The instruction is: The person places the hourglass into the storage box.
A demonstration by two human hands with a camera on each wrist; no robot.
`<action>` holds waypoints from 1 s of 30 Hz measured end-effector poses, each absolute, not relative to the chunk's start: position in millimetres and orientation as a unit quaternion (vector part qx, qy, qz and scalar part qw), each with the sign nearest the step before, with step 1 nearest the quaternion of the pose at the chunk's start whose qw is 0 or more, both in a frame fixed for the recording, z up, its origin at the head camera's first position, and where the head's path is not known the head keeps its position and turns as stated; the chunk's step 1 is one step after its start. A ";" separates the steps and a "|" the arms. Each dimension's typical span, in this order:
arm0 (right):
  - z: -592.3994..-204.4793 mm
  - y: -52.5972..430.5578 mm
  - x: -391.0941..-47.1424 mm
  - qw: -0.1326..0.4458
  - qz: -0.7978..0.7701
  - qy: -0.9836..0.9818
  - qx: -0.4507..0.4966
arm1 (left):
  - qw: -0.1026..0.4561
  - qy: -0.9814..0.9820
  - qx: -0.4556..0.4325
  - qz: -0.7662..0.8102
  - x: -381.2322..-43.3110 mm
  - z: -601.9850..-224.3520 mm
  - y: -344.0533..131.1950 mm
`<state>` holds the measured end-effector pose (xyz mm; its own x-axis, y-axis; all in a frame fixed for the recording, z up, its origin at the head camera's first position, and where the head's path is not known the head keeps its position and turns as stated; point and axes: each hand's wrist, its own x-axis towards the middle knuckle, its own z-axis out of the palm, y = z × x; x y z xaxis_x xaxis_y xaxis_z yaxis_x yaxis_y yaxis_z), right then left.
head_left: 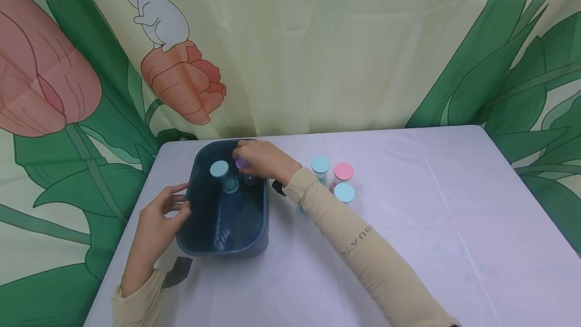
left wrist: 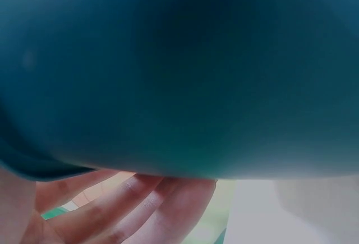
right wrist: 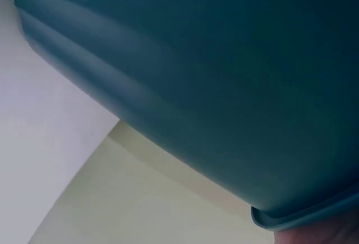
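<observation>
A dark blue plastic bin (head_left: 258, 247) stands at the left of the table. My right hand (head_left: 265, 159) reaches over its far right rim and pinches a small jar with a purple lid (head_left: 242, 163), the lid partly covered by the fingers. Inside the bin, beside that jar, a clear jar with a light blue lid (head_left: 220, 169) stands upright. My left hand (head_left: 156, 218) is at the bin's left side, fingers spread loosely and fingertips right at the rim. In the left wrist view, its fingers (left wrist: 129, 205) lie along the outer wall. Only a bit of the right hand shows in its wrist view.
Right of the bin, partly behind the right forearm, stand jars with light blue lids (head_left: 320, 165) and one with a pink lid (head_left: 343, 171). A white cloth covers the table (head_left: 431, 226). A printed curtain (head_left: 317, 54) hangs behind the table's far edge.
</observation>
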<state>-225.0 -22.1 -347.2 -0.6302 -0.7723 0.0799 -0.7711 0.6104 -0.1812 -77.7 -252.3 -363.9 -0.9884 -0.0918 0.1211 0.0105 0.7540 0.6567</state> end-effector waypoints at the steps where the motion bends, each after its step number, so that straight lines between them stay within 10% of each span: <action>1: -347.2 -22.6 -225.4 0.004 -0.098 0.897 -0.431 | 0.072 -0.934 0.023 -0.350 -77.8 -363.8 -252.2; 30: -336.5 -14.4 -219.9 0.007 -0.120 0.892 -0.436 | 0.071 -0.936 0.021 -0.343 -76.8 -361.9 -249.8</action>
<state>-219.9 -14.4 -336.5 -0.6198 -0.7792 0.0933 -0.7760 0.5909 -0.2206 -76.8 -249.8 -361.9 -0.9889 -0.0883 0.1193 0.0097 0.7638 0.6454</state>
